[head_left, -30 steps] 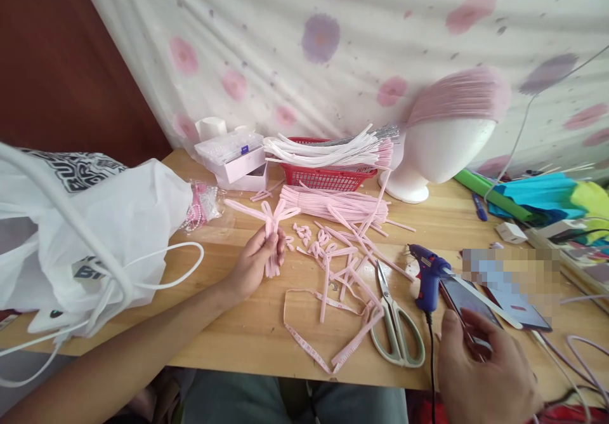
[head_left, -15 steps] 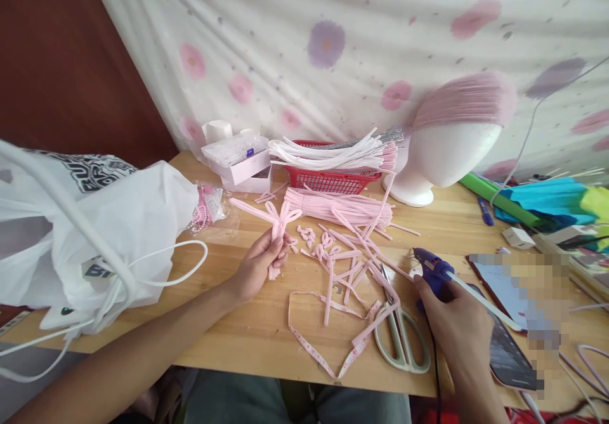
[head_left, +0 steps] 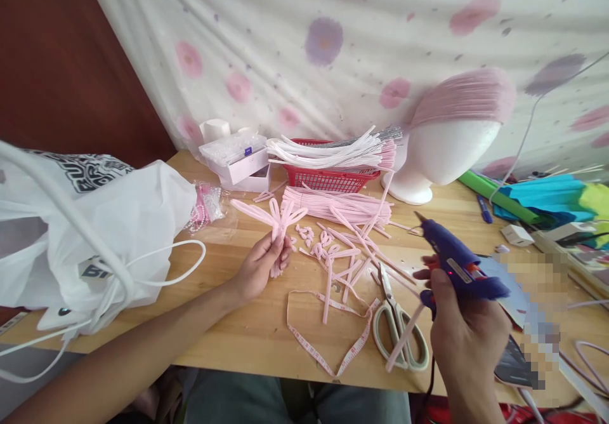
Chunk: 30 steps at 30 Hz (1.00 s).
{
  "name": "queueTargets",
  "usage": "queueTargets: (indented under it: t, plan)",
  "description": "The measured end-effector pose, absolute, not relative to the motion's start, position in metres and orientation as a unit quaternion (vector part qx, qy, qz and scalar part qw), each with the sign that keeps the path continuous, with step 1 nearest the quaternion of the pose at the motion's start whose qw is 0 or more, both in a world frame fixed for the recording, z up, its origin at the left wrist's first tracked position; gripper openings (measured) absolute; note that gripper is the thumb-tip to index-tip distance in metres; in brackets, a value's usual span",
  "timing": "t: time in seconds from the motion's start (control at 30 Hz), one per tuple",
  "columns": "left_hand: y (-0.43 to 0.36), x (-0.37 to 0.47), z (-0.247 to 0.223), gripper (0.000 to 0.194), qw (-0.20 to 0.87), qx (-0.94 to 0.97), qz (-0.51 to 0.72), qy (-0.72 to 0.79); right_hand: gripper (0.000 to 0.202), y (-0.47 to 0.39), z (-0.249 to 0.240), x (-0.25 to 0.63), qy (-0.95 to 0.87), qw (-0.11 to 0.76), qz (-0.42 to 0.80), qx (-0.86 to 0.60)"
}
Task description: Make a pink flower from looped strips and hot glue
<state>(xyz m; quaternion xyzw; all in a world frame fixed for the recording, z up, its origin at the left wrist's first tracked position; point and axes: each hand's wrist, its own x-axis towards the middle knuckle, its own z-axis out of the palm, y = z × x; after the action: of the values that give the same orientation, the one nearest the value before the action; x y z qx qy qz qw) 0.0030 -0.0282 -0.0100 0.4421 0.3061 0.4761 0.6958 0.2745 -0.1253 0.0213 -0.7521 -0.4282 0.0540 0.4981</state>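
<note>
My left hand (head_left: 261,262) is closed round the base of a looped pink pipe-cleaner piece (head_left: 277,218), whose loops fan out above the fingers. My right hand (head_left: 469,332) grips a blue hot glue gun (head_left: 457,262), its nozzle pointing up and to the left and a small red light lit on its side. A short pink pipe-cleaner strip (head_left: 405,338) slants down from that hand across the scissors (head_left: 399,329); whether the fingers hold it I cannot tell. Between the hands lie loose pink pipe cleaners (head_left: 349,268) and small twisted pink pieces (head_left: 325,240).
A tape measure (head_left: 309,346) curls near the front edge. Behind are a pink pipe-cleaner bundle (head_left: 333,205), a red basket (head_left: 328,179) and a foam head (head_left: 442,151). A white bag (head_left: 157,221) stands left; a phone (head_left: 516,364) lies right.
My right hand has lifted the glue gun off the table and turned it, nozzle up and left. The pink strip by the scissors has shifted. My left hand stays nearly still with the looped piece.
</note>
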Motion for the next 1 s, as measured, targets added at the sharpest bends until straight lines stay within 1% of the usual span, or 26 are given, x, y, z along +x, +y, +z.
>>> queueTargets:
  t: [0.07,0.1,0.13,0.2,0.27,0.37,0.6,0.77,1.0]
  plan:
    - [-0.029,0.003,-0.011,0.045,0.703,0.439,0.475,0.295,0.039,-0.126,0.024,0.258,-0.437,0.563,0.179,-0.679]
    - [-0.029,0.003,-0.011,0.045,0.705,0.438,0.476,0.291,0.037,-0.125,0.025,0.249,-0.447,0.574,0.235,-0.645]
    - [-0.029,0.004,-0.011,0.045,0.706,0.438,0.476,0.289,0.035,-0.124,0.026,0.239,-0.461,0.570,0.278,-0.621]
    - [-0.029,0.004,-0.012,0.045,0.707,0.438,0.474,0.289,0.032,-0.121,0.026,0.221,-0.490,0.553,0.329,-0.588]
    - [-0.029,0.004,-0.013,0.044,0.707,0.438,0.473,0.290,0.030,-0.117,0.025,0.207,-0.530,0.526,0.353,-0.564]
    - [-0.028,0.005,-0.016,0.043,0.701,0.440,0.483,0.285,0.032,-0.111,0.023,0.194,-0.571,0.498,0.356,-0.547]
    - [-0.028,0.006,-0.018,0.045,0.700,0.446,0.482,0.282,0.035,-0.106,0.015,0.190,-0.614,0.477,0.283,-0.562]
    - [-0.029,0.005,-0.016,0.045,0.696,0.454,0.478,0.284,0.028,-0.107,0.012,0.189,-0.636,0.467,0.256,-0.559]
    - [-0.029,0.005,-0.017,0.045,0.694,0.460,0.480,0.276,0.026,-0.105,0.009,0.188,-0.643,0.475,0.253,-0.545]
